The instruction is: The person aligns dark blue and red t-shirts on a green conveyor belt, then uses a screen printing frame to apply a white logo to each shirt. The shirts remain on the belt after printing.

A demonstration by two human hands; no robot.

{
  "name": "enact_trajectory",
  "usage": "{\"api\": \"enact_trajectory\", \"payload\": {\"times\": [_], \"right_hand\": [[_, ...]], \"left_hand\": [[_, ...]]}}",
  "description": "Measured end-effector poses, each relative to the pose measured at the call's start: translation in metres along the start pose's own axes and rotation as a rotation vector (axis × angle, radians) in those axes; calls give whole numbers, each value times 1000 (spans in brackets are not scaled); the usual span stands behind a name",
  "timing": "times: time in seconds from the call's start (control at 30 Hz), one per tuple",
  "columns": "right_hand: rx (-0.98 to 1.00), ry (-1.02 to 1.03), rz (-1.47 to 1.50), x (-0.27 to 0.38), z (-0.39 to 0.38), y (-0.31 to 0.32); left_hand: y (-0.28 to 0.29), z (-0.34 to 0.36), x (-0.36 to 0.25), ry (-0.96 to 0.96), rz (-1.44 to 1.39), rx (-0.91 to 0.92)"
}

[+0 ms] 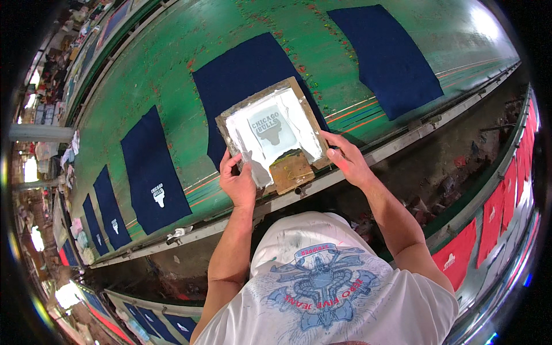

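Both my hands grip a small wooden screen-printing frame (pixel 308 107) by its two near sides. Its mesh is white with a grey bull-head design and lettering (pixel 268 131). White ink is smeared along the mesh edges, and a brown wooden squeegee (pixel 292 172) rests at the near end. My left hand (pixel 238 183) has its fingers closed round the left edge; my right hand (pixel 348 160) holds the right corner, thumb on top. The frame lies over a navy fabric piece (pixel 241 63), covering its near part. Whether it touches the fabric I cannot tell.
On the long green table (pixel 172 86), another navy piece (pixel 391 63) lies to the right. Leftward lie several navy pieces (pixel 152 172) with white prints. A metal rail (pixel 397 141) edges the table. Printed red cloths (pixel 457 256) hang over a table at right.
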State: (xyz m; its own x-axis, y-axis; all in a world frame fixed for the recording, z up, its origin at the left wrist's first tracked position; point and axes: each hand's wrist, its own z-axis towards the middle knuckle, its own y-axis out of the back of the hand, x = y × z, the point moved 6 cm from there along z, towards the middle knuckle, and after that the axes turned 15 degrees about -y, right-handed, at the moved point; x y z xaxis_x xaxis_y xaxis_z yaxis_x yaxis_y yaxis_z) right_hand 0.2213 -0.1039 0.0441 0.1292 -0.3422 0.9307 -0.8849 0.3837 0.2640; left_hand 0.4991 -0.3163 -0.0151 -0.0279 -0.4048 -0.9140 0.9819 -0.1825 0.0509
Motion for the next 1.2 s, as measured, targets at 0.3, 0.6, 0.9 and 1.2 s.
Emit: {"api": "enact_trajectory", "payload": {"times": [0.3,0.6,0.9,1.2], "right_hand": [[27,-126,152,-2,-4,15],[-30,465,-980,80,-35,-63],[78,341,-1019,115,23,-71],[-701,210,-1021,110,73,-56]], "left_hand": [[-18,-2,-6,-8,29,38],[-19,0,11,45,54,80],[-8,16,-47,-571,587,402],[-8,25,-49,-612,577,494]]}}
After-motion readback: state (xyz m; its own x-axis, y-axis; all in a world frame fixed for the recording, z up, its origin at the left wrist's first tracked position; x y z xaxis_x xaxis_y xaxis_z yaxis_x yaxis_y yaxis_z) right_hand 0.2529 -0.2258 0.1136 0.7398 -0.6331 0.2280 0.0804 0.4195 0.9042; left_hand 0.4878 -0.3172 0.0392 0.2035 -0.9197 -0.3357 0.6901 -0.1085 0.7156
